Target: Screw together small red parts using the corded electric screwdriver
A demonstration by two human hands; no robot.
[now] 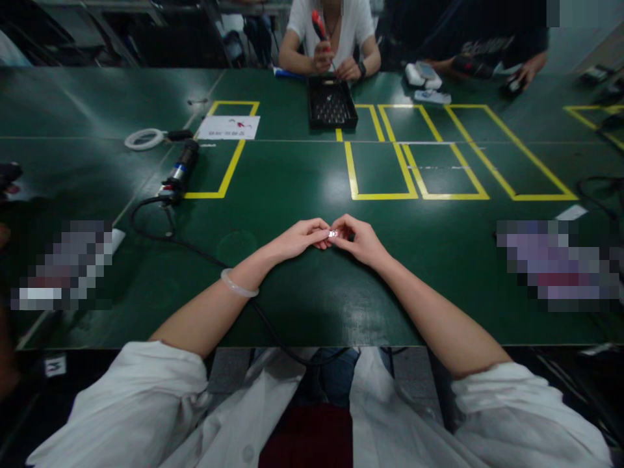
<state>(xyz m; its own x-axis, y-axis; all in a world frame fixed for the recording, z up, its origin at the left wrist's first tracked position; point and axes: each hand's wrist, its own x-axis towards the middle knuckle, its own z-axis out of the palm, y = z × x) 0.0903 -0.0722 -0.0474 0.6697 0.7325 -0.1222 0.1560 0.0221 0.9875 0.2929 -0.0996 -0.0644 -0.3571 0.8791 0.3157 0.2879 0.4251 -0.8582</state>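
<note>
Two-handed grip: your left hand and right hand meet at the fingertips, pinched together on a small shiny piece.
Shiny piece: between your hands, over the green table.
Cabled tool: on the table to your left, its black cable running beneath your left arm.
Black tray: across the table, before a co-worker in white gripping a red-handled tool.

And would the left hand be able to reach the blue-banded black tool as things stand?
Probably yes: nothing stands on the green tabletop between the left hand and the black tool, though that hand's fingertips are at a shiny piece.
</note>
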